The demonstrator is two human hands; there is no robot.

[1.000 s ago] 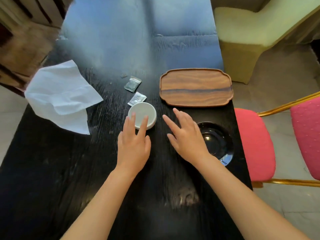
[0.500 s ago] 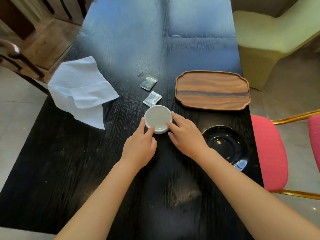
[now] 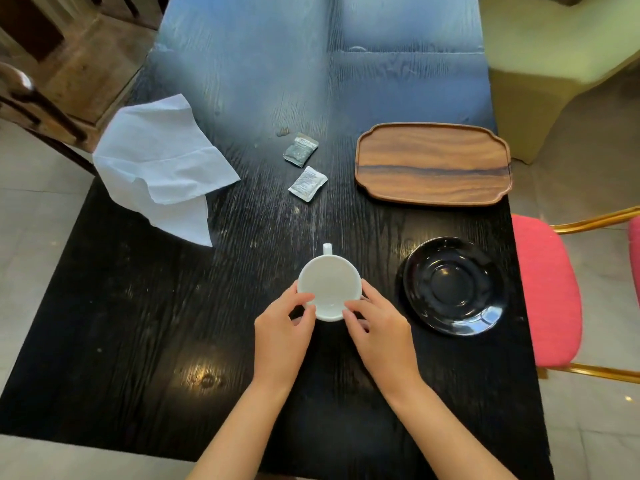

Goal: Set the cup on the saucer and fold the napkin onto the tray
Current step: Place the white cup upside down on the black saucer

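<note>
A white cup (image 3: 329,282) stands upright on the black table, its handle pointing away from me. My left hand (image 3: 282,327) grips its left near side and my right hand (image 3: 377,327) grips its right near side, fingertips on the rim. A glossy black saucer (image 3: 453,285) lies empty to the right of the cup, apart from it. The wooden tray (image 3: 433,164) sits empty beyond the saucer. A crumpled white napkin (image 3: 159,164) lies at the table's left edge, partly hanging over it.
Two small sachets (image 3: 300,150) (image 3: 307,183) lie between napkin and tray. A red chair with a gold frame (image 3: 547,292) stands close to the table's right edge, and a pale upholstered seat (image 3: 554,64) sits at the far right. A dark wooden chair (image 3: 34,98) stands at the left.
Both hands have closed around the cup from its two sides, and it now sits nearer to me. The camera view has shifted, showing more of the saucer.
</note>
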